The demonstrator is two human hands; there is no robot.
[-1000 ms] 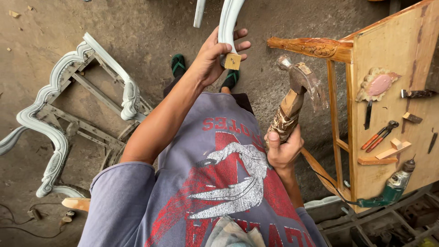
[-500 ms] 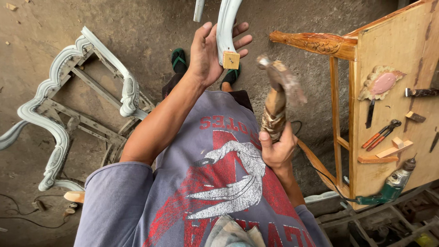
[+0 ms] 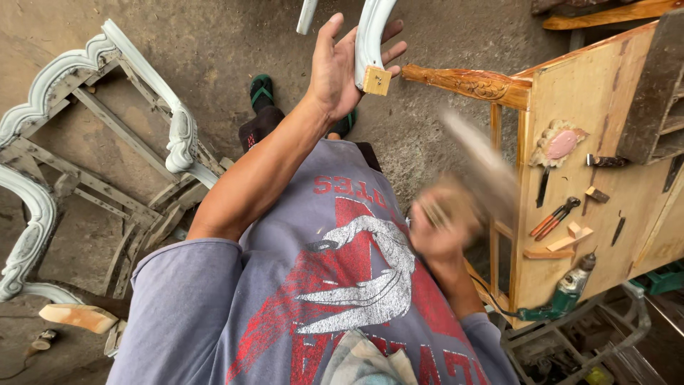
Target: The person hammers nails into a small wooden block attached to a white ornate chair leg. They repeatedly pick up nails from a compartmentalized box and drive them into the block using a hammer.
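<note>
The curved white-painted wooden piece (image 3: 372, 32) stands at the top centre of the head view, its lower end capped by a small bare wooden block (image 3: 376, 80); it lies across the palm side of the left hand (image 3: 340, 68), touching the fingers. Left hand: fingers spread wide and extended, not wrapped around the piece, thumb set apart to the left; the piece rests against the fingers rather than being clamped. Left arm: stretched forward and up from the shoulder, forearm bare, elbow slightly bent. Right hand (image 3: 440, 224): heavily motion-blurred, low and to the right of the torso; it is closed around the handle of a hammer (image 3: 479, 171), whose blurred shaft and head streak up and to the right toward the carved brown wooden leg (image 3: 467, 82). Hammer and white piece are well apart. Exact finger positions on the handle cannot be told owing to blur. Surroundings: an upturned wooden workbench (image 3: 605, 192) at right carries pliers (image 3: 554, 217), small wood offcuts and a green electric drill (image 3: 559, 296) near its lower edge. A white ornate furniture frame (image 3: 85, 142) lies on the concrete floor at left. A foot in a green sandal (image 3: 261, 93) shows below the left hand.
</note>
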